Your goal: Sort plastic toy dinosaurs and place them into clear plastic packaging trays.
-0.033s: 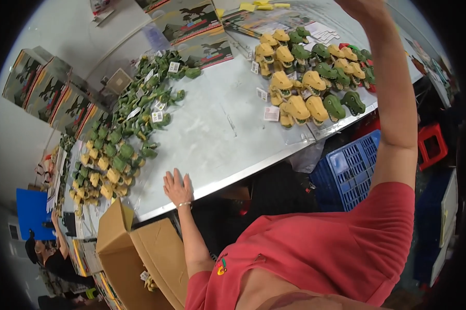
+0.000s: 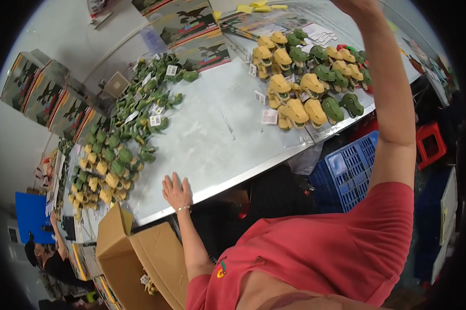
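Only the view is slightly shifted. The left hand [image 2: 177, 193] is laid open on the table [image 2: 202, 144], nothing held, best kept clear of the toy dinosaurs [image 2: 118, 168] heaped leftward; the right hand [image 2: 358, 4], cut off, cannot be judged.

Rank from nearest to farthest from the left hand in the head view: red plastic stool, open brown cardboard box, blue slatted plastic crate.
1. Open brown cardboard box, below-left of the left hand.
2. Blue slatted plastic crate, to the right.
3. Red plastic stool, farther right.
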`<state>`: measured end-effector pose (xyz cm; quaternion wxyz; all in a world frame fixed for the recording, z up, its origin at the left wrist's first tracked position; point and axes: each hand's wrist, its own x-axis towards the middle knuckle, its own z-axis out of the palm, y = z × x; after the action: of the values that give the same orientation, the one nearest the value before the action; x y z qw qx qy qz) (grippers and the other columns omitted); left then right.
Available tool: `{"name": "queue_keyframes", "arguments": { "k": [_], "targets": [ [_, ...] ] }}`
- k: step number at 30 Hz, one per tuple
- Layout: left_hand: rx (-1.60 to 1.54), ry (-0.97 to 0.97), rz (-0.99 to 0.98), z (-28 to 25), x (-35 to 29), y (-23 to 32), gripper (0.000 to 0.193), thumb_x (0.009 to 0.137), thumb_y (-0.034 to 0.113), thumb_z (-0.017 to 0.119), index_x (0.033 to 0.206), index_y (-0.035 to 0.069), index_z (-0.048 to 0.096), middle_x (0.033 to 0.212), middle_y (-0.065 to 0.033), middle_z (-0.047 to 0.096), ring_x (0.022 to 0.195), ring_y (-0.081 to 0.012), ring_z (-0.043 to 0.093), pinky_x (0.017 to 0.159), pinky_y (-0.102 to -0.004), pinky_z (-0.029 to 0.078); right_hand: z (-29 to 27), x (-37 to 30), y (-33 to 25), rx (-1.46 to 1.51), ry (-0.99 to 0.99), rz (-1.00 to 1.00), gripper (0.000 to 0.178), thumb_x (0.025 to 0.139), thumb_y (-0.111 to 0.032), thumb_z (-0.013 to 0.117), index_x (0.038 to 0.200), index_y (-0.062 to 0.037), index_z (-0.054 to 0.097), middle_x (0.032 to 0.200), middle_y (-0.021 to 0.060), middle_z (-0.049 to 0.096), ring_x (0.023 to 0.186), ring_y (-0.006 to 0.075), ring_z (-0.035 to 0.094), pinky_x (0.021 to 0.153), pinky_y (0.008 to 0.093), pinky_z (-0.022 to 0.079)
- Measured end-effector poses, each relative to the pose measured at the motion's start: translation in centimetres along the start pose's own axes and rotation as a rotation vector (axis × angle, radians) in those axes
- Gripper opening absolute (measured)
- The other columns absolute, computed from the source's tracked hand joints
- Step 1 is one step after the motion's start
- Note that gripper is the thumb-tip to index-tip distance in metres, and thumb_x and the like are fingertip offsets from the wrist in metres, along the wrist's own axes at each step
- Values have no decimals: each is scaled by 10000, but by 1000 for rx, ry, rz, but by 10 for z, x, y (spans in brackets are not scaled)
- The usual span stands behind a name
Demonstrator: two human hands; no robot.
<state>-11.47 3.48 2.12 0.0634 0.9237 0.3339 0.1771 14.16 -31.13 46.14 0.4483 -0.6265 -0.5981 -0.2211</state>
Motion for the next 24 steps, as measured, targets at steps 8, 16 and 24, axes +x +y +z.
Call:
{"name": "queue_keyframes", "arguments": {
  "k": [8, 16, 24],
  "targets": [
    [29, 47, 44, -5, -1, -11, 531, 828, 385, 564, 1280, 112, 504, 1359, -200, 412, 1277, -373, 342, 1028, -497, 251, -64, -35, 233, -295, 72, 512, 189, 822, -141, 588, 889, 27, 642, 709, 66, 640, 653, 138, 604, 640, 285, 506],
    [-535, -33, 163, 15, 103, 66, 315, 786, 117, 598, 1080, 4, 608, 1159, -198, 532, 1086, -368, 491, 909, -446, 396, -91, -59, 448, -1045, -265, 932, 162, 706, -10, 558, 852, 12, 624, 688, 140, 612, 593, 229, 615, 576, 309, 497],
    [-383, -219, 315, 80, 202, 179, 533, 832, 268, 550, 1319, 85, 434, 1366, -202, 354, 1285, -411, 270, 1016, -578, 189, -28, -56, 536, -909, -539, 1056, 282, 729, -229, 633, 974, -88, 635, 911, 178, 646, 849, 297, 631, 735, 381, 501]
  ]
}}
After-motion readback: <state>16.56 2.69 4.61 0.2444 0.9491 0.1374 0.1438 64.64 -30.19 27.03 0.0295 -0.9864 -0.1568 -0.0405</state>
